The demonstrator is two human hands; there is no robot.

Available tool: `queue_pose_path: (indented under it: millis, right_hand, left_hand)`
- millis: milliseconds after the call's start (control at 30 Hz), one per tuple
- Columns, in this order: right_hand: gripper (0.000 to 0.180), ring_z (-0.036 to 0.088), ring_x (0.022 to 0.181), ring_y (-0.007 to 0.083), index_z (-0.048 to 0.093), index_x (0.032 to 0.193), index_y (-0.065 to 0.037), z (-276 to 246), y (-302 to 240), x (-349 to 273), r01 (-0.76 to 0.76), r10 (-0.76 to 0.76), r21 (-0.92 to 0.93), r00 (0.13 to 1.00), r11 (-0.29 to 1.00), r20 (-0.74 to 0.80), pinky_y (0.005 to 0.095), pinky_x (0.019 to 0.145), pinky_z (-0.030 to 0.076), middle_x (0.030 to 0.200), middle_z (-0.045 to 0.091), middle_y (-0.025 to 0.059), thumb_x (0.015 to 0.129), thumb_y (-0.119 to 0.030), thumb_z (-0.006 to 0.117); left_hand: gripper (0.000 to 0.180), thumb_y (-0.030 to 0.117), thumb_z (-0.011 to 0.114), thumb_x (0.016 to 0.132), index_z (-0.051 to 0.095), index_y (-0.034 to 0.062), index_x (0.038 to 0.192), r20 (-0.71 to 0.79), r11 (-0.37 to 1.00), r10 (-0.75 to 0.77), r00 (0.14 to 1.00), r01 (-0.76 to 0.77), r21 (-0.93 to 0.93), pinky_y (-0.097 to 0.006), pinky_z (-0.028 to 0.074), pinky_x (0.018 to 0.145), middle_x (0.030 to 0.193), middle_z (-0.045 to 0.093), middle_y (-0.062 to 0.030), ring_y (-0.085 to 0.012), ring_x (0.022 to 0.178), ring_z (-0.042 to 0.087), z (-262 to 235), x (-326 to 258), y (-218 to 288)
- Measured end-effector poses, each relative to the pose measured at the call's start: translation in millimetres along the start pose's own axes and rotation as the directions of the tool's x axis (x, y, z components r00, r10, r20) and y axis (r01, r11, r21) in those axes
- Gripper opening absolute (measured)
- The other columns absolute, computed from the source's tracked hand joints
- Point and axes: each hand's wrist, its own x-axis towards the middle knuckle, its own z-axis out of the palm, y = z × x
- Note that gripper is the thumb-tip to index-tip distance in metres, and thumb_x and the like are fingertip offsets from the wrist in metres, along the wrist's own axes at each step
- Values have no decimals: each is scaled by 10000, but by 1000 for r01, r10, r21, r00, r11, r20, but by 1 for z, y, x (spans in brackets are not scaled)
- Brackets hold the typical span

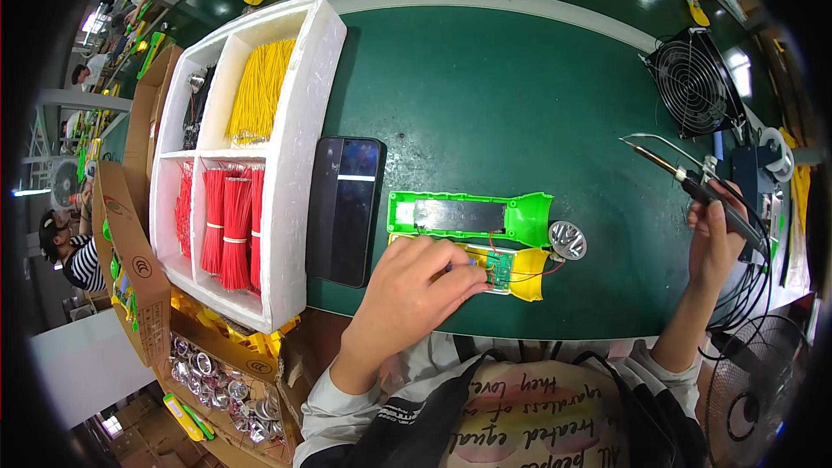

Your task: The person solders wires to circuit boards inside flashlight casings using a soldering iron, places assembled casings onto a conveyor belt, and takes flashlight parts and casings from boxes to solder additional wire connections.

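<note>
My left hand (420, 282) is closed over the left part of a yellow flashlight housing (530, 276), thumb and forefinger together. Its fingers hide much of that shell and whatever small piece lies between them. A green circuit board (498, 270) shows inside, just right of my fingertips. Thin red and dark wires lead from it to a round silver reflector (568, 241). Directly beyond lies a green housing half (529, 218) with a dark block inside. At the right, my right hand (718, 225) grips a soldering iron (692, 187), its tip pointing up and left, with a thin curved metal tube alongside.
A white foam box (299, 165) holds yellow, red and black wires at left; a black phone (347, 212) lies beside it. Cartons hold reflectors (234, 390) and yellow parts. A black fan (693, 82) stands far right, near a solder spool (774, 154). Cables hang by my right arm.
</note>
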Motion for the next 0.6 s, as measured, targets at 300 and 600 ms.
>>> queue_pose_path:
  millis: [300, 600]
  right_hand:
    - [333, 521, 627, 153, 502, 997, 60, 15, 13, -6, -36, 32, 34, 994, 999, 104, 233, 525, 412, 800, 518, 99, 775, -148, 635]
    - [227, 419, 638, 103, 476, 1026, 29, -7, 24, -12, -68, 73, 75, 995, 995, -74, 219, 566, 327, 761, 470, 49, 847, -100, 527]
  left_hand:
    - [179, 89, 717, 627, 569, 86, 727, -184, 997, -25, 983, 38, 70, -302, 366, 591, 715, 540, -15, -190, 623, 505, 16, -3, 4]
    - [210, 80, 657, 624, 630, 112, 831, -69, 997, -18, 997, 22, 68, -289, 379, 609, 769, 531, 22, -156, 704, 514, -3, -17, -2]
